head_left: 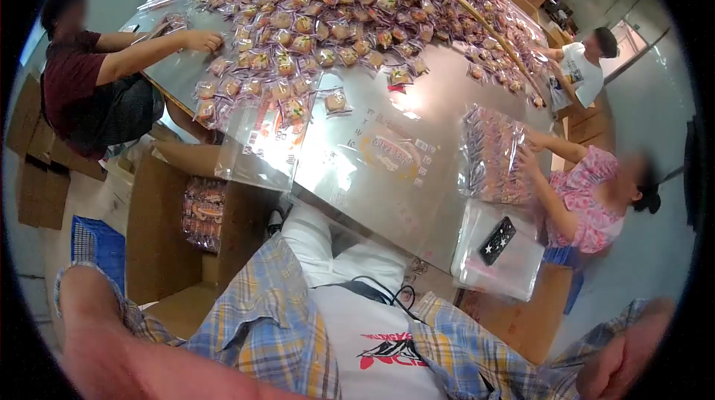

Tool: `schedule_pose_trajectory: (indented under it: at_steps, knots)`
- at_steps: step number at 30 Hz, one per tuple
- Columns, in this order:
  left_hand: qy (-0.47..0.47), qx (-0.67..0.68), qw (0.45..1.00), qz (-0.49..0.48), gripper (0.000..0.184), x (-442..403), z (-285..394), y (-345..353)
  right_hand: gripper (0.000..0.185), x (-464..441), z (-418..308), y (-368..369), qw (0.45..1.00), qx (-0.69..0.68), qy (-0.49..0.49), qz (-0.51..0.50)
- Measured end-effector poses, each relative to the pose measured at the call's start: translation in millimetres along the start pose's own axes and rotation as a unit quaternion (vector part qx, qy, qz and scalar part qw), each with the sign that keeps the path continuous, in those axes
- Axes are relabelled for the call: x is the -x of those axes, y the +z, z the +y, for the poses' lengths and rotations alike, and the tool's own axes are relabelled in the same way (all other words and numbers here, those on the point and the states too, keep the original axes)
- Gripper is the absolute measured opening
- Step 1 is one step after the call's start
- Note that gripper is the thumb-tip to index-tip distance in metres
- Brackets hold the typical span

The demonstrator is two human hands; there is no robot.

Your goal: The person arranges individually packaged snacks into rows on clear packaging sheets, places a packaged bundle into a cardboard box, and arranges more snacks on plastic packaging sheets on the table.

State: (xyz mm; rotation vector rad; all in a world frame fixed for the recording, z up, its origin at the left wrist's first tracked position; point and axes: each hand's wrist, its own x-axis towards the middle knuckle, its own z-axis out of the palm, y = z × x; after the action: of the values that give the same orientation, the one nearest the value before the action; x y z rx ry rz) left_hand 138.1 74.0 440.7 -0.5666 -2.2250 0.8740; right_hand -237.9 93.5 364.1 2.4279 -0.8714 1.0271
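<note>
Both hands are out of frame, can't tell grip or opening. Printed clear bag [257, 154] is on the metal table's [447, 76] near-left edge by wrapped cakes [284, 65]; probably slippery, so pinch firmly.

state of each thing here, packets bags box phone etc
Wrapped packets: mostly heaped on the table
Filled bag: packed with packets, held by the person in pink
Printed clear plastic: spread flat on the table
Cardboard box: open, with a packed bag inside
Phone: lying on clear bags, screen state unclear
Pole: lying across the packets
Blue crate: beside the box, contents unclear
Wearer's hands: out of view
</note>
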Motion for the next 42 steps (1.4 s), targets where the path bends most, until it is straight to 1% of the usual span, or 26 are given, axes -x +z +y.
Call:
schedule_pose_trajectory:
  at_steps: [7,12,18,28,33,38,42]
  knots:
    - [-0.001,0.01,1.0,-0.002,0.022,-0.8,4.6,-3.3,0.045,6.6,8.8,-8.8,1.0,0.018,-0.008,0.013]
    - [-0.02,0.035,0.999,0.013,0.021,-10.7,12.1,-11.5,0.045,9.1,12.3,-15.8,1.0,0.011,-0.007,0.024]
    - [-0.025,0.024,0.999,0.024,0.02,-13.6,19.9,-13.2,0.044,12.0,15.8,-17.8,0.999,0.011,-0.012,0.029]
    - [-0.004,0.012,1.0,0.023,0.019,-9.6,17.3,-15.2,0.043,24.9,2.6,-6.7,1.0,0.003,0.02,0.022]
    - [-0.011,0.015,0.999,0.032,0.018,-5.5,11.4,-9.9,0.042,27.5,2.0,-2.8,0.999,-0.004,0.035,0.022]
    - [0.017,-0.001,1.0,0.017,0.018,-3.4,6.2,-7.2,0.042,33.6,-1.4,2.0,0.999,-0.007,0.04,0.025]
    - [0.024,-0.003,0.999,0.025,0.017,-2.4,5.5,-3.1,0.041,30.1,0.0,7.1,0.999,-0.009,0.041,0.026]
